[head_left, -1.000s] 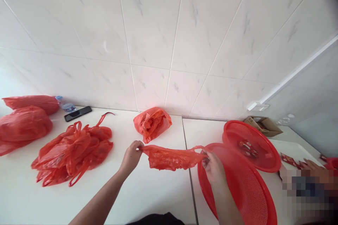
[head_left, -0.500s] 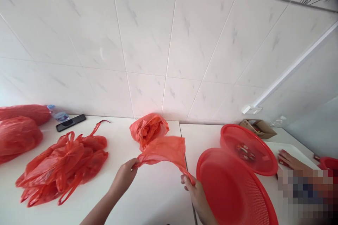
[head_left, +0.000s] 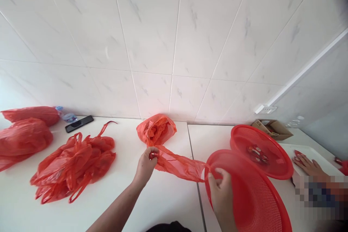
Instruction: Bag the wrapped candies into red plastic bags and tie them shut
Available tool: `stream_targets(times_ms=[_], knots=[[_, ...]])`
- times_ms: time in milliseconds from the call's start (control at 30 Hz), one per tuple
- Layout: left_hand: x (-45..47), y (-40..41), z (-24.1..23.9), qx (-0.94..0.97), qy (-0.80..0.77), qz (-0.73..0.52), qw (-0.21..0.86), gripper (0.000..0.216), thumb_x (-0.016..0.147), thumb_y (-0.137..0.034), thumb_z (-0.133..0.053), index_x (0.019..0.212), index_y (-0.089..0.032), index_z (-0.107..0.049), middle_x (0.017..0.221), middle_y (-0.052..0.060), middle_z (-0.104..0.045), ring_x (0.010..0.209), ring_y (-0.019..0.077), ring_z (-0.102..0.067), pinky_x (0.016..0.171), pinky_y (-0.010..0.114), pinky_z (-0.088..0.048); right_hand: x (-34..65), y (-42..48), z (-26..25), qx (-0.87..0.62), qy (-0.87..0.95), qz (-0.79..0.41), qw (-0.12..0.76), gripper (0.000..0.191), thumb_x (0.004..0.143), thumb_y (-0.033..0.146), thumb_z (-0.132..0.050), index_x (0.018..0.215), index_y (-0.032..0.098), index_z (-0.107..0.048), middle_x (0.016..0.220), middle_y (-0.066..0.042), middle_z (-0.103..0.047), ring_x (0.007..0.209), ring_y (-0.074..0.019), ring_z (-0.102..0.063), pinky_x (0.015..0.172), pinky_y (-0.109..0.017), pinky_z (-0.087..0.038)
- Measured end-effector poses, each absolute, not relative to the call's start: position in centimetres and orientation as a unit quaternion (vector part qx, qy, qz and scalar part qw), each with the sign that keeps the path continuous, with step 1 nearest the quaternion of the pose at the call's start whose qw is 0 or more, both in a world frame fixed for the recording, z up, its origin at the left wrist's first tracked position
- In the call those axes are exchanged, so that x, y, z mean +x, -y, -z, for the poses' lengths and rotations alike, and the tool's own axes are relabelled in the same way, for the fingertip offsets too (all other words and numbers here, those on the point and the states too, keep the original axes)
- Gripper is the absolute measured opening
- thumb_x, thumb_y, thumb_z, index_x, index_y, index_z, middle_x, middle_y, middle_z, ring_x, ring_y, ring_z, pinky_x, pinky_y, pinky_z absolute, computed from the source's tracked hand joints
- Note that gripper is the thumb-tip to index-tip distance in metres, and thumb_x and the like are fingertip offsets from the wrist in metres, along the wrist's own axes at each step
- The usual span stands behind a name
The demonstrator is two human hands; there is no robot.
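A thin red plastic bag [head_left: 181, 165] is stretched slantwise between my two hands over the white table. My left hand [head_left: 146, 161] pinches its upper left end, close to a crumpled red bag bundle [head_left: 157, 130] by the wall. The bag's lower right end is in the pinched fingers of my right hand [head_left: 220, 185], beside the rim of a large red plastic basket [head_left: 244, 195]. To the left of my left hand lies a flat pile of red plastic bags [head_left: 74, 166] with loop handles showing.
A second red basket [head_left: 282, 166] holds small red-and-white items [head_left: 257, 154]. Behind it are a cardboard box [head_left: 282, 134] and a clear bottle [head_left: 296, 121]. Another person's hand [head_left: 310, 165] rests over a white tray [head_left: 326, 165]. Filled red bags [head_left: 24, 136] and a phone [head_left: 79, 124] lie left.
The bag went from a raised, wide sheet to a longer, narrower strip sloping down right. My right hand moved right and slightly up; my left hand moved right and up. The view shifted a little.
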State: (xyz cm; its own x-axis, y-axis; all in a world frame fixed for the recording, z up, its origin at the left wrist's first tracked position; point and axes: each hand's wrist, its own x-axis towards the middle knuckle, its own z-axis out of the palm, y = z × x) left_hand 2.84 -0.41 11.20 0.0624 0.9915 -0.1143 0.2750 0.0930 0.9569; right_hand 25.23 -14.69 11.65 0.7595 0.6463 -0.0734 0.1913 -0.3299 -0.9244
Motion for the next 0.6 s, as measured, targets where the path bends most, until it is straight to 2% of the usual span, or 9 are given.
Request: stream_targets(times_ms=[67, 167, 200, 267, 333, 400, 433, 500, 600], knots=[[3.7, 1.2, -11.6, 0.522, -0.531, -0.386, 0.545, 0.031, 0.059, -0.013, -0.047, 0.087, -0.021, -0.059, 0.073, -0.002, -0.061, 0.067, 0.0142, -0.058, 0.065, 0.026, -0.046, 24.0, 14.6, -12.4, -0.754, 0.322, -0.163, 0.549, 0.035, 0.081, 0.050, -0.058, 0.105, 0.024, -0.056, 0.081, -0.004, -0.063, 0.068, -0.0190, -0.056, 0.065, -0.033, -0.046], [4.8, 2.2, -12.3, 0.426, -0.444, -0.388, 0.686, 0.029, 0.054, -0.010, -0.047, 0.080, -0.022, -0.052, 0.068, -0.005, -0.055, 0.061, 0.0111, -0.055, 0.065, 0.026, -0.047, 22.2, 12.6, -11.5, -0.673, 0.479, -0.253, 0.503, 0.019, 0.083, 0.040, -0.055, 0.094, 0.027, -0.064, 0.103, -0.008, -0.067, 0.097, -0.0255, -0.060, 0.085, -0.038, -0.046], [4.9, 2.4, -12.5, 0.390, -0.418, -0.384, 0.725, 0.029, 0.052, -0.010, -0.048, 0.079, -0.022, -0.050, 0.066, -0.006, -0.053, 0.059, 0.0101, -0.053, 0.063, 0.025, -0.047, 21.9, 11.5, -10.7, -0.672, 0.488, -0.277, 0.484, 0.018, 0.080, 0.036, -0.059, 0.095, 0.028, -0.065, 0.111, -0.008, -0.066, 0.108, -0.0283, -0.056, 0.093, -0.041, -0.043], [4.6, 2.7, -12.9, 0.333, -0.395, -0.373, 0.771, 0.031, 0.052, -0.010, -0.051, 0.080, -0.023, -0.048, 0.064, -0.007, -0.052, 0.053, 0.0093, -0.050, 0.056, 0.022, -0.044, 22.1, 9.4, -9.0, -0.692, 0.429, -0.324, 0.482, 0.033, 0.069, 0.029, -0.068, 0.102, 0.028, -0.065, 0.122, -0.010, -0.062, 0.124, -0.0329, -0.046, 0.099, -0.045, -0.038], [3.4, 2.6, -13.0, 0.315, -0.416, -0.362, 0.772, 0.031, 0.055, -0.015, -0.056, 0.084, -0.024, -0.049, 0.064, -0.006, -0.054, 0.050, 0.0100, -0.050, 0.048, 0.020, -0.039, 23.3, 7.9, -7.6, -0.689, 0.377, -0.417, 0.457, 0.021, 0.066, 0.027, -0.068, 0.087, 0.025, -0.067, 0.103, -0.010, -0.069, 0.109, -0.0329, -0.056, 0.091, -0.046, -0.043], [1.7, 2.3, -12.9, 0.338, -0.446, -0.342, 0.755, 0.024, 0.063, -0.025, -0.062, 0.084, -0.024, -0.051, 0.070, -0.003, -0.058, 0.058, 0.0126, -0.056, 0.053, 0.022, -0.043, 25.1, 7.5, -6.8, -0.667, 0.356, -0.495, 0.429, 0.010, 0.064, 0.028, -0.068, 0.070, 0.022, -0.064, 0.074, -0.006, -0.068, 0.081, -0.0267, -0.063, 0.075, -0.041, -0.048], [0.8, 2.2, -12.8, 0.372, -0.458, -0.330, 0.737, 0.024, 0.067, -0.031, -0.065, 0.087, -0.024, -0.053, 0.075, -0.002, -0.061, 0.063, 0.0142, -0.058, 0.055, 0.022, -0.045, 25.9, 7.6, -6.7, -0.652, 0.353, -0.524, 0.420, 0.012, 0.062, 0.029, -0.070, 0.067, 0.020, -0.063, 0.065, -0.003, -0.065, 0.069, -0.0228, -0.062, 0.068, -0.037, -0.049], [-0.8, 2.0, -12.3, 0.452, -0.471, -0.283, 0.703, 0.035, 0.063, -0.039, -0.073, 0.091, -0.026, -0.058, 0.072, -0.003, -0.061, 0.061, 0.0156, -0.057, 0.054, 0.024, -0.045, 27.4, 8.3, -6.8, -0.613, 0.341, -0.576, 0.420, 0.018, 0.061, 0.031, -0.071, 0.069, 0.018, -0.063, 0.061, 0.001, -0.063, 0.060, -0.0165, -0.059, 0.061, -0.031, -0.047], [-1.8, 2.5, -11.2, 0.529, -0.470, -0.208, 0.675, 0.036, 0.055, -0.047, -0.079, 0.077, -0.024, -0.061, 0.058, -0.004, -0.055, 0.051, 0.0141, -0.049, 0.047, 0.023, -0.040, 28.9, 9.4, -7.4, -0.573, 0.324, -0.608, 0.443, 0.024, 0.067, 0.037, -0.067, 0.080, 0.017, -0.063, 0.066, 0.002, -0.063, 0.058, -0.0114, -0.057, 0.059, -0.025, -0.046]])
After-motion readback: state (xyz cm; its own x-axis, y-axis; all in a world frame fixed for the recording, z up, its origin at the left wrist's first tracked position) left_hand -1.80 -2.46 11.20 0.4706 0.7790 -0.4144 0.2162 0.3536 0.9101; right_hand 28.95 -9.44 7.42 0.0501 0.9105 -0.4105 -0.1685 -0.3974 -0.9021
